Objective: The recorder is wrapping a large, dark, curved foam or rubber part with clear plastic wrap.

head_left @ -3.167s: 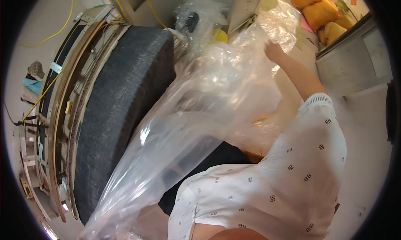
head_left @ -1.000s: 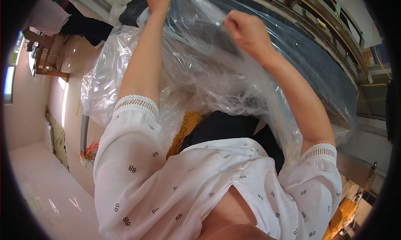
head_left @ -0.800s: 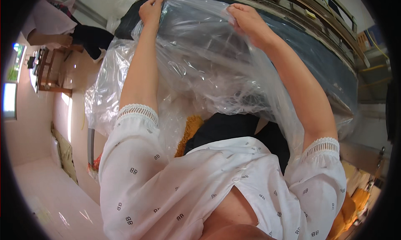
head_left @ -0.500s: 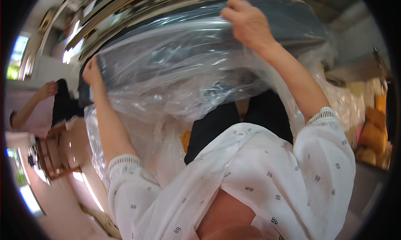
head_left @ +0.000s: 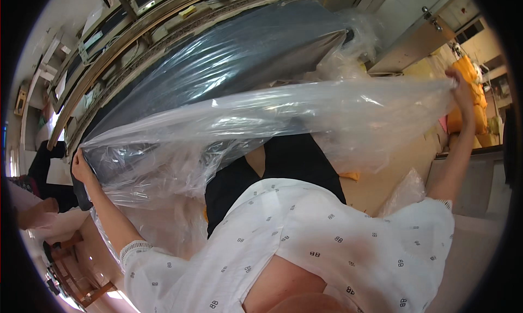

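Clear plastic sheet (head_left: 272, 110) is pulled into a long, taut band, gripped & gathered to a point at L and R ends; L end is seen lower in view than R. Film is thin, glossy, marked w/ fine lengthwise creases & glare streaks. Dk. grey block (head_left: 245, 38) is partly overlaid by film, esp. toward L, & is seen thru it. Below the band, loose crumpled folds are bunched on L; on R, a wider, milky flap is hung.
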`<state>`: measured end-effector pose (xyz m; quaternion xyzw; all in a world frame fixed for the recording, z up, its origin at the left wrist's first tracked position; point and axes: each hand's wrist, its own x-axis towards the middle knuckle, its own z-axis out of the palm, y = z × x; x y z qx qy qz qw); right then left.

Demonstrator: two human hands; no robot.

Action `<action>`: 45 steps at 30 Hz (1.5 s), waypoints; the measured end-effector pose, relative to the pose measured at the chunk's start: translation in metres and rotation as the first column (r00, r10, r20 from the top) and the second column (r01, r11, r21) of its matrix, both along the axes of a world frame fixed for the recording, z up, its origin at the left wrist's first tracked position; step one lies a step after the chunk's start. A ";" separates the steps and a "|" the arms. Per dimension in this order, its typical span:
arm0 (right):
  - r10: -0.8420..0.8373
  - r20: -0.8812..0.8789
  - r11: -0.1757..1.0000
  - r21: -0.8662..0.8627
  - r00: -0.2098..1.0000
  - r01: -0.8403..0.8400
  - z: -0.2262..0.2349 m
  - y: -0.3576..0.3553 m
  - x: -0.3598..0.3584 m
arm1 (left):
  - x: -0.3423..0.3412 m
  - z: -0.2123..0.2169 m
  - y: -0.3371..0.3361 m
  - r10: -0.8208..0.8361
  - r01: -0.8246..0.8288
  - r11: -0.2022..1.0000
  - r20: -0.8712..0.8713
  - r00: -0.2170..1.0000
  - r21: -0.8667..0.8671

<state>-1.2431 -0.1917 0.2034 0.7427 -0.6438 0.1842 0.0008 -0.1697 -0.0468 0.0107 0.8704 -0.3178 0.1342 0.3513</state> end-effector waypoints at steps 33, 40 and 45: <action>0.296 -0.045 0.932 -0.204 0.954 -0.299 -0.138 -0.173 0.367 | 0.020 0.002 0.082 0.327 -0.364 0.898 0.178 0.928 0.246; -0.044 0.845 0.715 0.400 0.533 -0.574 -0.119 -0.160 0.341 | 0.033 -0.004 0.092 0.341 -0.391 0.883 0.217 0.915 0.259; -0.327 0.945 0.377 0.127 -0.003 -0.917 -0.094 -0.170 0.324 | 0.025 -0.005 0.088 0.339 -0.376 0.893 0.180 0.923 0.246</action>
